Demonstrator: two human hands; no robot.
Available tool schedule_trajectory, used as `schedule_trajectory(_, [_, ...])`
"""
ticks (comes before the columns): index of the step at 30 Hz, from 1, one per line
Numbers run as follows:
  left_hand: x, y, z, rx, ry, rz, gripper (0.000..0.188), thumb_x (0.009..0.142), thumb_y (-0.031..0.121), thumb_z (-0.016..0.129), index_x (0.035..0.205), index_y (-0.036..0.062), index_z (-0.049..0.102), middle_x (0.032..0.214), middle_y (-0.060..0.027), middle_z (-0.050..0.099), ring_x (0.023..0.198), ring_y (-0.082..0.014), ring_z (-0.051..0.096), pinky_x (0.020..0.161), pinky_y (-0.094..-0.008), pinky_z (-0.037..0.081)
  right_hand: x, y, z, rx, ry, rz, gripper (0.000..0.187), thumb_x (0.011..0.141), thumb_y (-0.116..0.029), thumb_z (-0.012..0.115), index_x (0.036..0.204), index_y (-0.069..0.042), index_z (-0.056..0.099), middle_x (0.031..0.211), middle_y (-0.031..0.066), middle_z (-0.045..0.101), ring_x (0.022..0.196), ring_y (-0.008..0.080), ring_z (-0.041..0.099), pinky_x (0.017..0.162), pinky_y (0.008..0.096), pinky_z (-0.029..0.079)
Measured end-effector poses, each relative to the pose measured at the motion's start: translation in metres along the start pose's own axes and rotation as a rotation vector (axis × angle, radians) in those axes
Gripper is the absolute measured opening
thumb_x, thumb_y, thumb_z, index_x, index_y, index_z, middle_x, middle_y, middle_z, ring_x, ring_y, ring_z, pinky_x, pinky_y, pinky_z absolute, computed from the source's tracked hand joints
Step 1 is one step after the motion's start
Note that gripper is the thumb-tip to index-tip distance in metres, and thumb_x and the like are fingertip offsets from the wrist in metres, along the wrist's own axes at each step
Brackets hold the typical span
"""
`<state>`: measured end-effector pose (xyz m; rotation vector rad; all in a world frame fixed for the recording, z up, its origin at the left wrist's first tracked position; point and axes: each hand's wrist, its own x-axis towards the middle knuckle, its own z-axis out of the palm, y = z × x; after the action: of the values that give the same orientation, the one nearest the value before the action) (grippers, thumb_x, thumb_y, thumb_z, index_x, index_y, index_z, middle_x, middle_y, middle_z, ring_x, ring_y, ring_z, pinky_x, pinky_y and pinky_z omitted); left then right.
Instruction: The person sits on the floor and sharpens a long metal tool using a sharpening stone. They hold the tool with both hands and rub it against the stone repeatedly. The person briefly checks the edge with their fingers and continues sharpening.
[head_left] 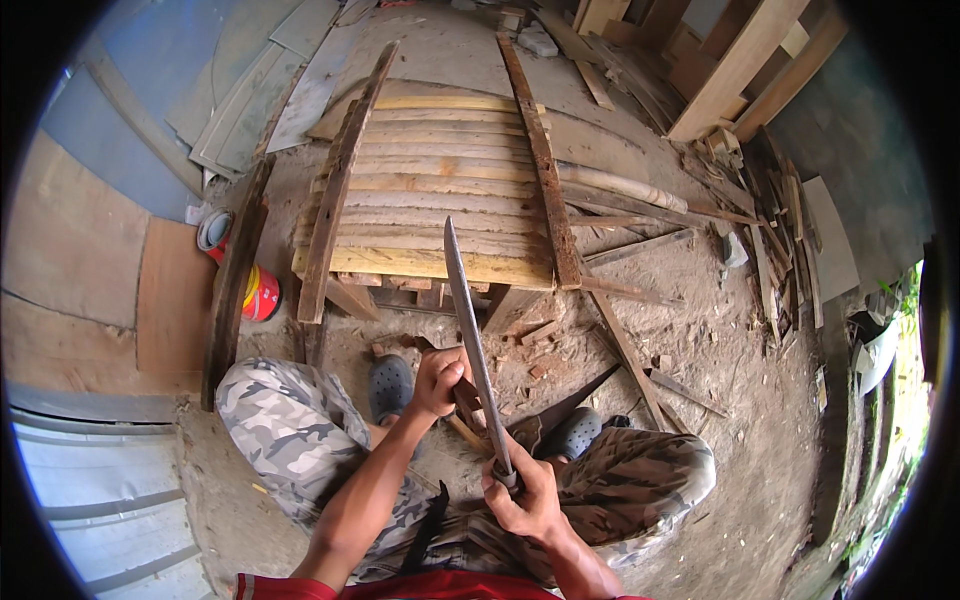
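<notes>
My right hand (525,497) is closed round the dark handle of a machete (466,310). Its long grey blade points up and away from me, its tip overlapping the view of the slatted wooden stand. My left hand (440,381) grips a short dark-brown piece of wood (467,402), just left of the blade. Whether blade and wood touch, I cannot tell. Below them, between my feet, lies a dark tapered blade (575,402), perhaps a handsaw, beside my right clog (572,433). A narrow black strip (428,527) lies by my lap.
Ahead stands a low slatted wooden stand (440,190) with two dark beams (540,150) across it. A red and yellow can (262,293) sits left. Scrap planks (630,350) and wood chips litter the floor at right. Boards (745,70) lean at the back right.
</notes>
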<state>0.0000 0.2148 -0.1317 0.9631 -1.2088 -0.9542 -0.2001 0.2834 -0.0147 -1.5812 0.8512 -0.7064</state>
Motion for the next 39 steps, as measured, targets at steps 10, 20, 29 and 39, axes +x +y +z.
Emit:
schedule_trajectory(10, [-0.001,-0.006,-0.001,0.035,-0.004,0.003,0.046,0.091,0.038,0.043,0.062,0.0023,0.05,0.053,-0.01,0.054,0.045,-0.0169,0.052,0.043,-0.0302,0.039,-0.001,0.0,0.002,-0.008,0.019,-0.009,0.062,0.083,-0.003,0.056,0.142,0.01,0.042,0.072,0.0011,0.06,0.06,0.0067,0.054,0.058,0.0223,0.046])
schedule_trajectory(20, [-0.003,-0.008,-0.001,0.05,0.028,0.009,0.054,0.093,0.046,0.044,0.063,0.0024,0.052,0.053,-0.009,0.053,0.045,-0.0164,0.051,0.044,-0.0302,0.037,-0.003,-0.017,-0.001,0.012,-0.021,0.11,0.063,0.087,-0.005,0.057,0.147,0.004,0.039,0.069,0.0032,0.058,0.059,0.0085,0.054,0.059,0.0245,0.046])
schedule_trajectory(29, [-0.006,-0.01,-0.005,0.003,0.059,-0.02,0.056,0.09,0.051,0.047,0.062,0.0027,0.052,0.053,-0.0083,0.053,0.046,-0.0163,0.052,0.045,-0.0294,0.037,0.005,-0.046,-0.005,0.015,-0.11,0.276,0.063,0.089,-0.005,0.056,0.148,0.003,0.038,0.07,0.0005,0.056,0.061,0.0065,0.05,0.06,0.0238,0.044])
schedule_trajectory(39, [-0.003,0.007,-0.007,-0.031,0.028,0.049,0.067,0.092,0.064,0.046,0.064,0.0034,0.054,0.055,-0.0077,0.055,0.05,-0.0158,0.052,0.048,-0.0284,0.037,-0.008,-0.066,0.011,-0.054,-0.094,0.17,0.069,0.09,-0.01,0.056,0.154,-0.007,0.031,0.062,0.0062,0.055,0.056,0.0096,0.05,0.059,0.0275,0.046])
